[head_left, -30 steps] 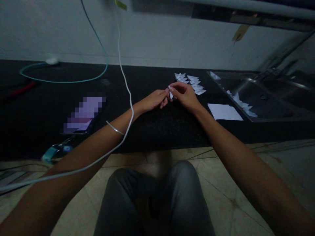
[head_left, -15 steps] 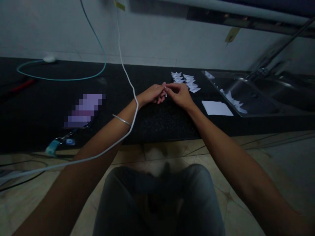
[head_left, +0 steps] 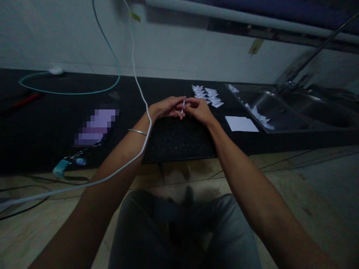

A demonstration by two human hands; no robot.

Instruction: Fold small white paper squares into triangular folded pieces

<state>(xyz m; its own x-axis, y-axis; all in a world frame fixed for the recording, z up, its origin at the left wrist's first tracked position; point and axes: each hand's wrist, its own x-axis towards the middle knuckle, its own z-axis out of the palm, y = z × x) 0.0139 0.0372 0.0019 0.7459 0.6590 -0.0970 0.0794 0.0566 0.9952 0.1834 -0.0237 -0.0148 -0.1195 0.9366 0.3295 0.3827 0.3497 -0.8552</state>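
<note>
Just above the centre of the frame, we are pinching a small folded paper between the thumb and forefinger of our right hand. We are holding our left hand right beside it, fingers loosely curled and partly open; whether they are gripping it too, we cannot tell. Right of centre, pointed paper pieces are lying in rows near white sheets.

Right fingers are pinching a small folded paper; left fingers are curling close around it. Folded white pieces are sitting just beyond right fingers, flat paper lying to their right, sink farther right. Phone is resting on surface, well left.
</note>
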